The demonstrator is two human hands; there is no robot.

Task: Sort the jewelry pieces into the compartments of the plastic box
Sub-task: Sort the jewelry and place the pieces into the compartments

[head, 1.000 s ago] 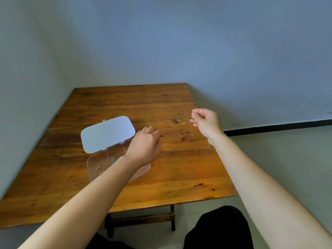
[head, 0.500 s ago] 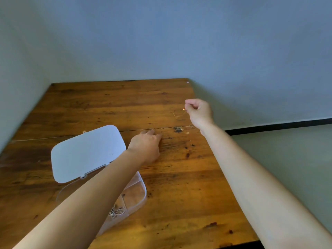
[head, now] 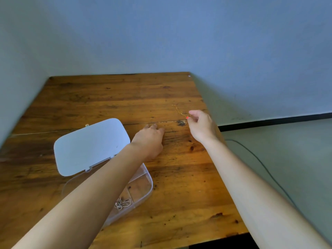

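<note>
Wall: blue-grey, running behind the table and down its left side.
Table: worn brown wood with dark knots and a seam across its middle; its far left corner sits against the wall.
Box lid: opaque white with rounded corners, swung open and lying back on the far-left side of the box, hinged along its near edge.
Small bead: pale, on the wood just beyond the lid's far edge; too small to identify.
Plastic box: clear, divided into compartments, on the table near the front; the left forearm crosses over it and hides most of it.
Silver jewelry: a tangled thin chain lying in a near compartment of the box, just right of the forearm.
Right-hand compartment: looks bare, the wood showing through its floor.
Left hand: palm down, flat on the table just right of the lid, fingers spread loosely forward, gripping nothing.
Gold chain: fine, with a small red bead at the pinched end; the rest trails away to the far left, close to the tabletop.
Right hand: raised over the table's right side, thumb and forefinger pinched on the gold chain at the red bead.
Floor: grey-green, right of the table, with a thin dark cable running across it and a black strip along the base of the wall.
</note>
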